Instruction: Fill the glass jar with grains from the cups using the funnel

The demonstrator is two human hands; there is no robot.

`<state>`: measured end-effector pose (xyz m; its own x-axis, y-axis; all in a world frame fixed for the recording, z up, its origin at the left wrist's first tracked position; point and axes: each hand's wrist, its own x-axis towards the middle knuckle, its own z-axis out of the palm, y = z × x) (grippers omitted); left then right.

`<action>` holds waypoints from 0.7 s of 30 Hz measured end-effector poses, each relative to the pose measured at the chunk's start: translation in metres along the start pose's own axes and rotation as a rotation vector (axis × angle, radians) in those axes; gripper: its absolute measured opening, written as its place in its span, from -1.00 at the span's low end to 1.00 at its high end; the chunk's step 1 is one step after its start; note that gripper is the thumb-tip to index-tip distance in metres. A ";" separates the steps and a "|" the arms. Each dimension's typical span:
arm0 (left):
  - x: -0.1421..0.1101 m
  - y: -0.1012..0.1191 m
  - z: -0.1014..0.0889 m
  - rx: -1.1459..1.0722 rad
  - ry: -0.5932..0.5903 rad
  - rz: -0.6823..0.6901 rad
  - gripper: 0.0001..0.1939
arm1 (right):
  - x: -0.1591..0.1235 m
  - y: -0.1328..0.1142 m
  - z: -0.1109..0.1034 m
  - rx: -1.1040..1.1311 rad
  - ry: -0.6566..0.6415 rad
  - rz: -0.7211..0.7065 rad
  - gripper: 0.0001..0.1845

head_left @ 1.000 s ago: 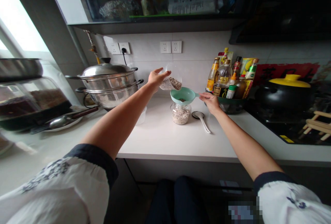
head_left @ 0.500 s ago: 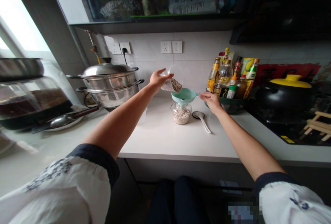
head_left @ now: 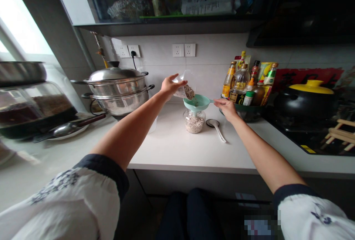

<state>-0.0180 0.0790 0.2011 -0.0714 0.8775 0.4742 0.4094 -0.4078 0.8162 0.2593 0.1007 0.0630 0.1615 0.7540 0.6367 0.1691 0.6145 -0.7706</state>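
My left hand (head_left: 168, 84) grips a clear plastic cup (head_left: 184, 86) of mixed grains, tipped with its mouth down toward a mint-green funnel (head_left: 196, 103). The funnel rests in the mouth of a small glass jar (head_left: 194, 122) about half full of the same grains, standing on the white counter (head_left: 177, 147). My right hand (head_left: 226, 108) pinches the funnel's side handle. Some grains lie inside the funnel.
A white spoon (head_left: 216, 128) lies right of the jar. A steel steamer pot (head_left: 116, 89) stands at the left, a bowl of sauce bottles (head_left: 247, 84) at the right, beyond it a black pot with a yellow lid (head_left: 309, 97) on the stove.
The cup has tipped further and dropped closer to the funnel, and grains have spilled into it. My right hand has stayed on the funnel handle.
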 end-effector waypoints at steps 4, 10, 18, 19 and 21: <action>0.001 -0.003 0.001 0.005 -0.005 0.023 -0.18 | 0.000 0.001 -0.001 -0.026 0.002 0.004 -0.51; 0.006 -0.009 0.002 0.001 -0.029 0.058 -0.15 | 0.000 0.001 -0.001 -0.036 -0.010 0.017 -0.53; 0.001 -0.003 0.003 -0.004 -0.005 0.013 -0.18 | 0.001 0.002 0.000 -0.018 -0.007 0.022 -0.52; 0.000 -0.003 0.003 -0.006 -0.002 0.008 -0.18 | 0.001 0.001 0.000 -0.016 -0.010 0.021 -0.52; 0.000 -0.002 0.003 -0.005 -0.002 0.001 -0.18 | 0.002 0.001 -0.001 -0.016 -0.013 0.018 -0.54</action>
<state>-0.0161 0.0802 0.1985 -0.0691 0.8774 0.4748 0.4051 -0.4102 0.8171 0.2604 0.1027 0.0629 0.1519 0.7682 0.6219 0.1821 0.5966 -0.7816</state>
